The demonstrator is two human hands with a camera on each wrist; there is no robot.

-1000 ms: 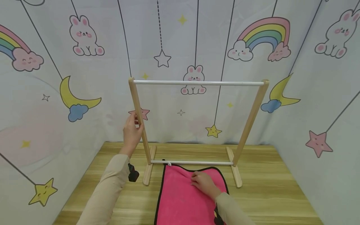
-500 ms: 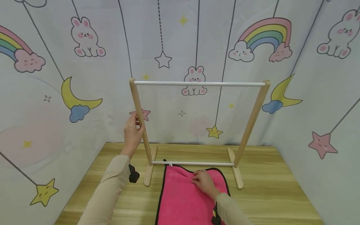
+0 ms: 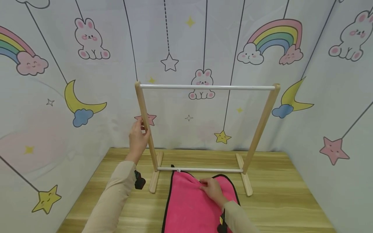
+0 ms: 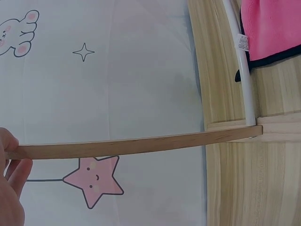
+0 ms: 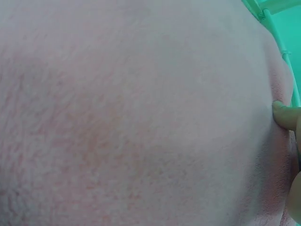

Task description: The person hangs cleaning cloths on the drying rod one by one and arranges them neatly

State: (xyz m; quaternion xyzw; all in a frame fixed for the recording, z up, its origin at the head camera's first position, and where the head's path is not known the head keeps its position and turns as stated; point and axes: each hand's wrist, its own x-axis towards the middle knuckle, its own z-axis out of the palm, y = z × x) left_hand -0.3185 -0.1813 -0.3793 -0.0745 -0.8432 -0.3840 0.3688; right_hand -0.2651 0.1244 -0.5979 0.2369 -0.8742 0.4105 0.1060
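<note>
A pink towel (image 3: 189,207) with black edging lies on the wooden table, its far edge by the white lower bar (image 3: 215,170) of a small wooden rack. My right hand (image 3: 212,190) pinches that far edge near its middle, and the cloth dips and folds there. In the right wrist view the towel (image 5: 141,117) fills most of the picture, with a fingertip (image 5: 284,115) on its edge. My left hand (image 3: 138,137) holds the rack's left post (image 3: 142,106) partway up. The left wrist view shows fingers (image 4: 19,176) around this post (image 4: 141,146).
The rack's white top bar (image 3: 175,86) spans both posts, with the right post (image 3: 262,123) on a wooden foot (image 3: 244,176). A white printed cloth (image 3: 175,136) hangs behind and at both sides. A small white label (image 4: 242,42) sits at the towel's corner.
My right hand, still pinching the towel, has drawn its far edge slightly toward me, so the dip is deeper. The left hand stays on the post. The head view has shifted a little.
</note>
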